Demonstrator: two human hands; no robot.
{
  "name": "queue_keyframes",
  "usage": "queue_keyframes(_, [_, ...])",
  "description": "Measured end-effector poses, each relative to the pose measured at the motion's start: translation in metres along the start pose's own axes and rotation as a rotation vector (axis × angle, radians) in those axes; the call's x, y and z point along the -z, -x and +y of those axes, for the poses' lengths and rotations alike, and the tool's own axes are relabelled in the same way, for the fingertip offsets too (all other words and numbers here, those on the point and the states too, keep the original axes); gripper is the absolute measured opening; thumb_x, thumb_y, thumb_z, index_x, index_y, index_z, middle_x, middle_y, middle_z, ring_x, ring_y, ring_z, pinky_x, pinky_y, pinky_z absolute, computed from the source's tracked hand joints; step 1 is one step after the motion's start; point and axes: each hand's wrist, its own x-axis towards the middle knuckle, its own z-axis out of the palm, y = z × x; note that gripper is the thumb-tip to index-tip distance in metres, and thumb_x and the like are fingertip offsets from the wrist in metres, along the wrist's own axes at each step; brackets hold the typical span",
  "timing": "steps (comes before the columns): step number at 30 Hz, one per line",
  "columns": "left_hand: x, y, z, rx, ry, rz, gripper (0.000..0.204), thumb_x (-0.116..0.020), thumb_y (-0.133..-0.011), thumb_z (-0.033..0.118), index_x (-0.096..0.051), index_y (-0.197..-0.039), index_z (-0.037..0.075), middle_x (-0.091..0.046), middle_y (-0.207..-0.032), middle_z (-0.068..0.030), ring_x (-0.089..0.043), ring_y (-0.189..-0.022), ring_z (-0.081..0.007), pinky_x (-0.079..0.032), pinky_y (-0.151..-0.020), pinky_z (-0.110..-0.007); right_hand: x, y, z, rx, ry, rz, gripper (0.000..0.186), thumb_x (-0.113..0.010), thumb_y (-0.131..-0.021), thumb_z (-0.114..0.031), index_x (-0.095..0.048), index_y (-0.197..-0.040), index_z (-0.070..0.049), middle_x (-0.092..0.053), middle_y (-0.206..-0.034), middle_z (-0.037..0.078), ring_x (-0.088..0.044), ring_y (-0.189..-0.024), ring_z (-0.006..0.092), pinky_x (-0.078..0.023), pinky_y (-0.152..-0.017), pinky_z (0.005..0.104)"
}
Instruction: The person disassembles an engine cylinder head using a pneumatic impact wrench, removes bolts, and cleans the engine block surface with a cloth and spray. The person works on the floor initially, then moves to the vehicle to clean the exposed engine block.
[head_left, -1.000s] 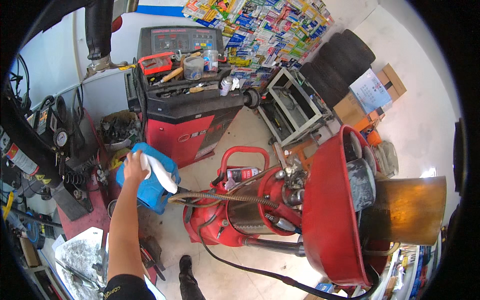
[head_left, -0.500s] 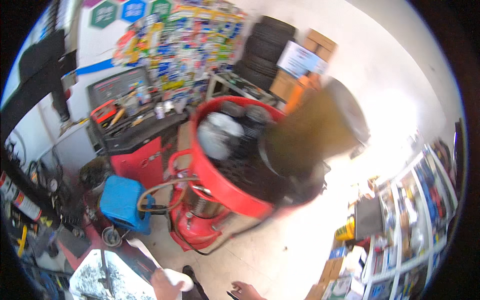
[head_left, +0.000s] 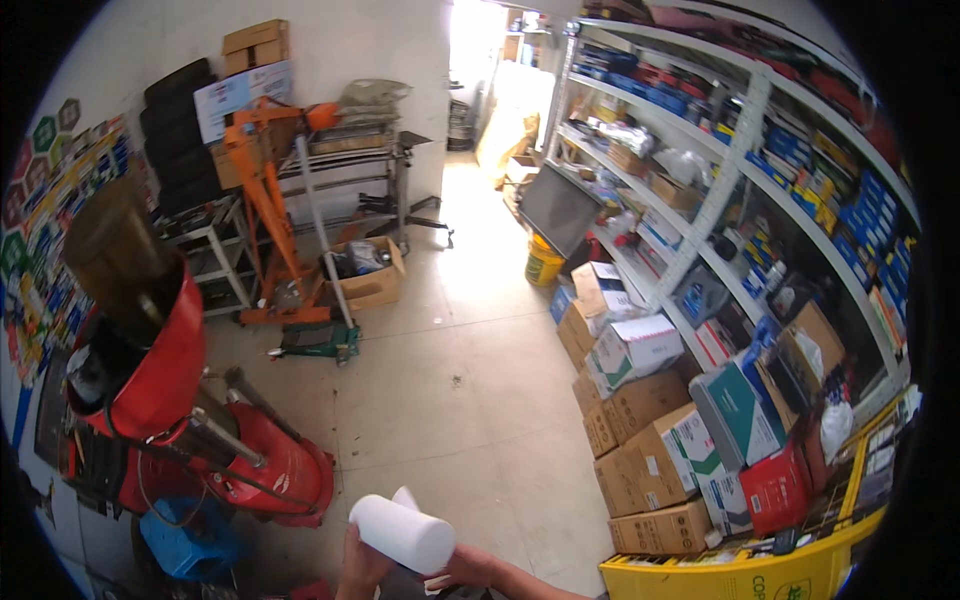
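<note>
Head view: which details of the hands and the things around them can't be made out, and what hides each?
In the head view:
Left hand: some fingers, hidden by the white roll.
Right hand: its grip, too small and shaded beside the roll.
Right forearm: cut off by the lower edge.
Red bowl: its inside bottom, hidden by its near wall.
Doorway: washed out by glare.
</note>
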Motion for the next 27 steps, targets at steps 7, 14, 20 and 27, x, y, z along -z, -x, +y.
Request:
queue_keyframes(7, [-0.011,-0.025,-0.007,-0.070,-0.150,0.042,0.080,-0.040,-0.097,0.070,-0.053,-0.144,0.007,-0.064,-0.135,-0.0148,-0.063,-0.121,-0.0351,-0.050,-0.105,-0.052,-0.096,0.022,-0.061,0.664,-0.081,0.319,0.053,-0.056,-0.106,-0.035,-0.046,-0.146,-0.001,-0.060,-0.138,0.013,-0.058,-0.129,0.0293,-0.047,-0.110,0.0411])
queue_keyframes(14, [-0.053,-0.018,0.003,-0.038,-0.048,0.104,0.078,-0.033,-0.101,0.068,-0.048,-0.149,0.007,-0.060,-0.141,-0.0138,-0.062,-0.124,-0.0320,-0.050,-0.106,-0.049,-0.118,0.006,-0.120,0.749,-0.327,0.487,0.039,-0.060,-0.103,-0.019,-0.053,-0.133,0.005,-0.067,-0.124,0.018,-0.066,-0.115,0.0322,-0.054,-0.099,0.0463])
queue_keyframes(20, [-0.040,-0.035,-0.009,0.086,-0.269,-0.154,0.087,-0.039,-0.098,0.070,-0.037,-0.155,0.004,-0.050,-0.151,-0.0152,-0.055,-0.132,-0.0340,-0.046,-0.111,-0.050,-0.129,0.025,-0.141,0.767,-0.345,0.514,0.043,-0.040,-0.110,-0.029,-0.042,-0.137,0.003,-0.062,-0.123,0.029,-0.063,-0.116,0.0424,-0.045,-0.109,0.0550])
queue_keyframes(27, [-0.017,-0.066,-0.038,0.408,-0.308,-0.180,0.078,-0.059,-0.092,0.044,-0.038,-0.151,-0.003,-0.058,-0.139,-0.0218,-0.062,-0.123,-0.0365,-0.053,-0.102,-0.052,-0.081,0.074,-0.145,0.889,-0.447,0.519,0.035,-0.044,-0.108,-0.031,-0.054,-0.107,0.002,-0.061,-0.080,0.016,-0.063,-0.072,0.0315,-0.053,-0.079,0.0465])
